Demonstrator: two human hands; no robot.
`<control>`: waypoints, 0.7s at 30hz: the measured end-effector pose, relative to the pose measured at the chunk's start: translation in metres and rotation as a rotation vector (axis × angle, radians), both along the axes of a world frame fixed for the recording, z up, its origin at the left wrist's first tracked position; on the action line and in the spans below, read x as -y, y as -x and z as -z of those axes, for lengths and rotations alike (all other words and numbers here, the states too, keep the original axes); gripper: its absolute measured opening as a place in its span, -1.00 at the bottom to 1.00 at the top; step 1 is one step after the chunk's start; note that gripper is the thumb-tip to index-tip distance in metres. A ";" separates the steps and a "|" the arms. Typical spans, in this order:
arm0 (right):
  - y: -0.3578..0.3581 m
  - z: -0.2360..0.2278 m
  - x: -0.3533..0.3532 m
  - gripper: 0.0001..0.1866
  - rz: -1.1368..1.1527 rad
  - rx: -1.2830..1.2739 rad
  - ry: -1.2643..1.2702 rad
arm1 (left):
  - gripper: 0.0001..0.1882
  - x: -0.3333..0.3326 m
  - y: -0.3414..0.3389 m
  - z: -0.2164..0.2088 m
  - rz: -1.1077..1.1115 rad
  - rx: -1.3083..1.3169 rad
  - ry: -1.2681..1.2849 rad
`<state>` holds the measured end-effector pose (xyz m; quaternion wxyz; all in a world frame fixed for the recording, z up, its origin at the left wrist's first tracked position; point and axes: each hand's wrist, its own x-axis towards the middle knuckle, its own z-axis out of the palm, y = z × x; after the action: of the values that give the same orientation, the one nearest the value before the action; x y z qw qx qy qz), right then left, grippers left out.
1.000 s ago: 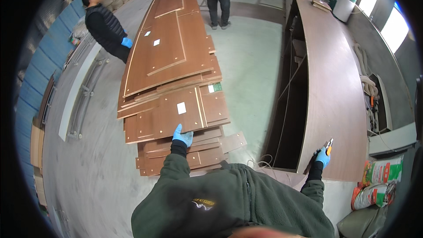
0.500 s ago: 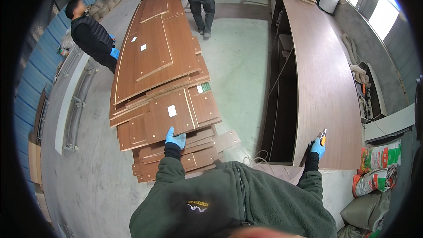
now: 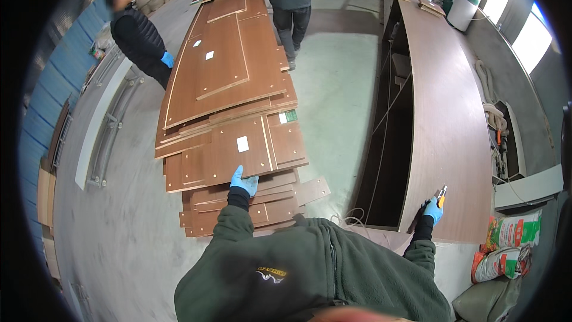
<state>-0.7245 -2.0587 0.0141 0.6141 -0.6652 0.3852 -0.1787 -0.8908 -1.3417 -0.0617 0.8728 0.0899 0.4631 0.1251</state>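
My left hand (image 3: 244, 183), in a blue glove, grips the near edge of a brown wood-grain panel (image 3: 226, 164), thumb on top and fingers hidden beneath. This panel bears a white label and several small round fittings, and rests on a stack of similar panels. My right hand (image 3: 434, 210), also blue-gloved, is closed around a small orange-handled tool with a metal tip (image 3: 441, 195); its exact kind is too small to tell. That hand is over the near end of a long brown worktop (image 3: 444, 113).
More panels (image 3: 220, 59) are piled farther off. A person in dark clothes (image 3: 290, 0) stands by the far board, and another in a padded vest (image 3: 140, 36) at the left. Open dark shelving (image 3: 387, 161) lies under the worktop. Sacks (image 3: 509, 232) and a cable (image 3: 357, 217) are nearby.
The whole view has shifted, with the panels now farther right. The far person stands closer. My left hand keeps its hold on the panel, and my right hand still holds the tool.
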 end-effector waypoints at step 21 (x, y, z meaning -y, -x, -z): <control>0.001 -0.002 -0.002 -0.80 0.008 -0.036 0.043 | -0.54 -0.003 0.001 0.001 0.041 0.021 -0.043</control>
<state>-0.7257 -2.0566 0.0163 0.5921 -0.6799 0.3948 -0.1771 -0.8914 -1.3387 -0.0631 0.8780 0.1166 0.4491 0.1182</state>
